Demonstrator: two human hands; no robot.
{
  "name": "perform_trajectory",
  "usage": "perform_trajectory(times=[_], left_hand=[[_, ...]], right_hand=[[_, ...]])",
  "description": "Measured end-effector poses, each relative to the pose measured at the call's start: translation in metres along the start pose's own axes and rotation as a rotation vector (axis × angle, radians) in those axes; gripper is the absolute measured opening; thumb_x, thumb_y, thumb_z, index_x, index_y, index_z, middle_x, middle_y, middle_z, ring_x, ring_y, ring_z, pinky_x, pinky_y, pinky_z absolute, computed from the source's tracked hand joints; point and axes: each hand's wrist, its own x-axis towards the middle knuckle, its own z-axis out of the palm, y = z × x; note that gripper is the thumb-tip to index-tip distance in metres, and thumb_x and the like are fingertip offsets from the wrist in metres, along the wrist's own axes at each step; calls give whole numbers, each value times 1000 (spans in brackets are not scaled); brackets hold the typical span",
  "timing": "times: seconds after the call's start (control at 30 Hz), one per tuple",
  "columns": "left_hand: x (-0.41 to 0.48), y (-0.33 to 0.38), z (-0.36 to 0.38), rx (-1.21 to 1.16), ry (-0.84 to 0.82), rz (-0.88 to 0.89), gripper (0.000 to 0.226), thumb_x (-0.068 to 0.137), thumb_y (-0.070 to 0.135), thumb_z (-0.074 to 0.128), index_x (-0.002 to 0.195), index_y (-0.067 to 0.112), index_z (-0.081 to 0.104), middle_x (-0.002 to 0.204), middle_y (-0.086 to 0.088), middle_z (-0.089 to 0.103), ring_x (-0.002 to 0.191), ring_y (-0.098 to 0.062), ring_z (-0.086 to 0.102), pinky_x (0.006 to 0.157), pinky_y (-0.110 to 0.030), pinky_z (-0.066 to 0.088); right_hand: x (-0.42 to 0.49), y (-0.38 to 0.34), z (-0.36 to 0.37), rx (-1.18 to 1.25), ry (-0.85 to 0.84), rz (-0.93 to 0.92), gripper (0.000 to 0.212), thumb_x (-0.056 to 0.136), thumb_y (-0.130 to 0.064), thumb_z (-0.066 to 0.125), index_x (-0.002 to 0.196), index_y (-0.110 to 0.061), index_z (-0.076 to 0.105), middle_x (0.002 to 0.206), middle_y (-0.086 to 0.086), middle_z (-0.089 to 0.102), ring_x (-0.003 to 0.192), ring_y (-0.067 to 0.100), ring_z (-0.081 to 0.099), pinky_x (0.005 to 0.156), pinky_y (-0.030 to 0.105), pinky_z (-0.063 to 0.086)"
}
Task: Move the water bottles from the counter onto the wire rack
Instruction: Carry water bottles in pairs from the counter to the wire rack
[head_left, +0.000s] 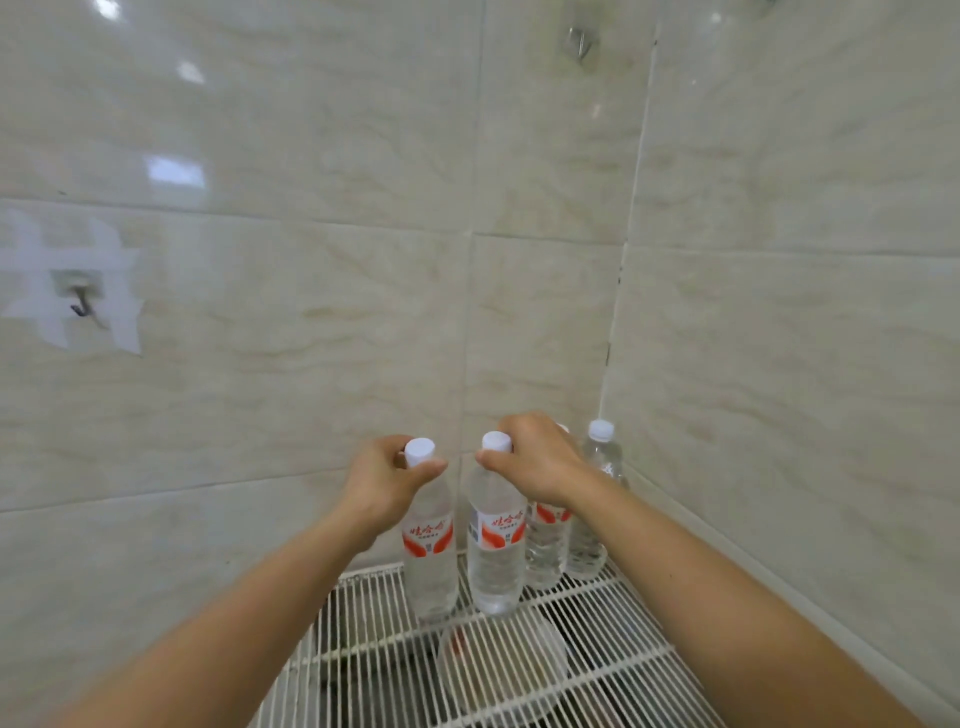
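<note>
left hand (387, 478) pinched neck of left bottle (430, 561); right hand (535, 462) gripped neck of second bottle (496, 556). both upright on wire rack (613, 644); third bottle (544, 545), fourth bottle (589, 540) beside, toward corner.

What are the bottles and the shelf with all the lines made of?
Each water bottle looks like clear, thin plastic: you can see through it, and its cap is white, likely plastic too. The wire rack seems metal wire with a smooth white coating; the coating hides what is underneath.
</note>
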Motion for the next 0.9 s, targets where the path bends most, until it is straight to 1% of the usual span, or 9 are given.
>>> perform_trajectory(times=[0.07, 0.13, 0.23, 0.37, 0.47, 0.57, 0.63, 0.77, 0.9], left_hand=[[8, -4, 6, 5, -12, -41, 18, 82, 30, 69, 95, 18, 64, 79, 1, 63, 71, -15, 57, 55, -28, 41], [17, -8, 11, 21, -18, -57, 24, 81, 32, 70, 98, 17, 65, 80, 1, 64, 76, -19, 59, 59, -29, 43], [28, -8, 16, 48, -12, -59, 26, 82, 32, 69, 100, 14, 65, 79, 1, 62, 74, -16, 59, 59, -28, 44], [38, -3, 22, 75, -16, -67, 21, 83, 32, 68, 97, 17, 64, 87, -3, 65, 79, -18, 61, 68, -33, 51], [43, 1, 28, 116, -71, -52, 20, 83, 34, 68, 96, 19, 63, 86, -1, 65, 76, -14, 60, 61, -30, 49], [45, 2, 32, 141, -93, -44, 29, 83, 35, 67, 106, 17, 64, 93, -4, 68, 81, -18, 62, 57, -28, 45], [45, 1, 33, 139, -91, -44, 34, 82, 36, 68, 109, 16, 65, 95, -3, 69, 82, -17, 63, 57, -28, 46], [39, 0, 36, 202, -45, -22, 35, 80, 41, 69, 109, 21, 66, 88, 5, 66, 76, -8, 60, 69, -35, 56], [36, 1, 36, 247, -29, -17, 43, 79, 44, 69, 114, 19, 65, 95, 1, 68, 86, -19, 64, 77, -44, 58]], right_hand=[[12, 8, 4, -26, -27, 0, 37, 87, -42, 60, 64, -21, 40, 86, 5, 54, 77, 27, 52, 63, 33, 38], [23, 15, 9, -32, -46, -1, 33, 86, -43, 60, 71, -18, 46, 87, 6, 56, 79, 28, 53, 64, 32, 38], [34, 22, 15, -41, -60, -5, 29, 87, -44, 60, 80, -17, 52, 87, 5, 57, 79, 27, 55, 63, 32, 39], [45, 27, 15, -33, -94, -12, 30, 88, -43, 60, 78, -16, 52, 82, 4, 59, 73, 24, 55, 56, 32, 39], [52, 29, 15, -41, -128, -14, 32, 89, -43, 60, 73, -17, 48, 77, 3, 56, 72, 24, 54, 61, 34, 43], [54, 32, 11, -67, -159, -22, 37, 89, -43, 60, 68, -20, 41, 70, -2, 48, 69, 21, 49, 58, 32, 37], [53, 33, 8, -80, -179, -33, 38, 90, -42, 61, 67, -21, 40, 70, -2, 47, 63, 17, 44, 54, 31, 34], [51, 33, 10, -99, -154, -39, 39, 89, -44, 61, 66, -19, 41, 68, -1, 48, 60, 17, 44, 52, 29, 33], [48, 32, 13, -112, -106, -30, 37, 88, -45, 62, 70, -17, 45, 69, 0, 49, 66, 21, 49, 54, 30, 36]])
